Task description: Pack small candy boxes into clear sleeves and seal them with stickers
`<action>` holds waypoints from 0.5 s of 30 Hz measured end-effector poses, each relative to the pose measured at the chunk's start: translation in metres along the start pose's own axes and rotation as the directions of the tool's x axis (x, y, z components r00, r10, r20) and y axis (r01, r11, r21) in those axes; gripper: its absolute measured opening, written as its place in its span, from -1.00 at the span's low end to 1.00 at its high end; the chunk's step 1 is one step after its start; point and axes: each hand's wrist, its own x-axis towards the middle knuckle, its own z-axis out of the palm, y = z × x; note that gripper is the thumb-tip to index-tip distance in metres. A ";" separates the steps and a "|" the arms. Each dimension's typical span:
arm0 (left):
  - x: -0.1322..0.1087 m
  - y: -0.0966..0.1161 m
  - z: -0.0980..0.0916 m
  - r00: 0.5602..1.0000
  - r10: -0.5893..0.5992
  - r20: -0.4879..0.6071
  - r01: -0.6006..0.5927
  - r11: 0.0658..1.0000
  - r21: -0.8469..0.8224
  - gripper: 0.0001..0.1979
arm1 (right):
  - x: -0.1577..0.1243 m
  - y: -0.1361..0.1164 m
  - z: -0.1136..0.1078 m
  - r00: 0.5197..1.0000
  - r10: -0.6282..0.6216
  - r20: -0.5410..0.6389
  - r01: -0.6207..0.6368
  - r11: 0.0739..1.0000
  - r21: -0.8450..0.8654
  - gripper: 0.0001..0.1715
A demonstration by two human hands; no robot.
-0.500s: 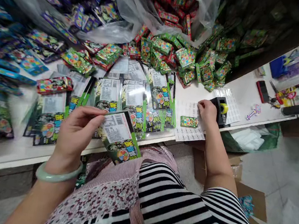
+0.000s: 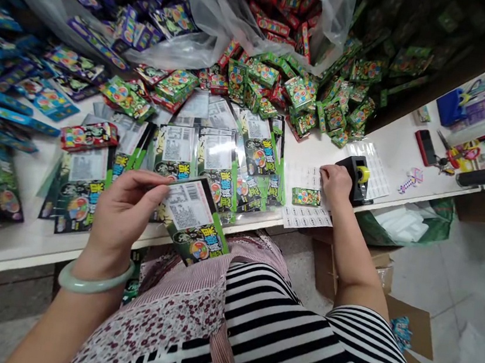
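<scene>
My left hand pinches a green and black printed packet by its left edge, holding it above the table's front edge with its white label side up. My right hand rests on a white sheet of small stickers, fingertips down, right beside a black tape dispenser. A small green box lies on the sheet just left of that hand. Whether the fingers grip a sticker is hidden.
Rows of flat green and black packets cover the white table. Behind them are heaps of small green and red boxes, blue and purple packs, plastic bags. A red phone and scissors lie far right.
Almost nothing differs. The view shifted slightly, and both hands stay where they were.
</scene>
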 end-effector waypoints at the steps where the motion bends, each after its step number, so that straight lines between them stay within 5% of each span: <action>1: 0.000 -0.001 0.000 1.000 0.002 0.003 -0.002 1.000 -0.001 -0.88 | -0.001 0.001 -0.001 1.000 0.011 0.003 -0.011 1.000 0.015 -0.74; 7: 0.000 -0.003 -0.001 0.999 0.044 0.026 -0.044 0.999 0.002 -0.89 | -0.009 0.007 -0.011 0.996 0.088 0.009 -0.089 0.982 0.167 -0.78; 15: 0.001 0.000 0.000 0.987 0.106 0.118 -0.100 0.993 -0.054 -0.86 | 0.001 -0.012 -0.045 0.943 0.046 -0.330 0.054 0.956 0.288 -0.91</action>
